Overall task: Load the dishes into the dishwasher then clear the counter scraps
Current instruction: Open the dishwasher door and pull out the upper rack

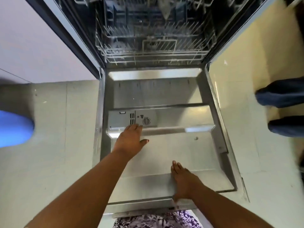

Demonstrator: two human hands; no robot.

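Looking straight down onto a stainless-steel dishwasher door point(181, 155), folded fully open and flat above pale floor tiles point(49, 145). Left hand point(130, 139) stretched forward, fingers straight and together, tips at the grey detergent dispenser panel point(125, 119), gripping nothing. Right hand point(185, 180) flat on the door's near edge, fingers extended, thumb over the lip. Beyond, white wire lower rack point(153, 48) inside the dark tub; contents blurred. At right, dark blue shoes point(281, 94) on the tiles.
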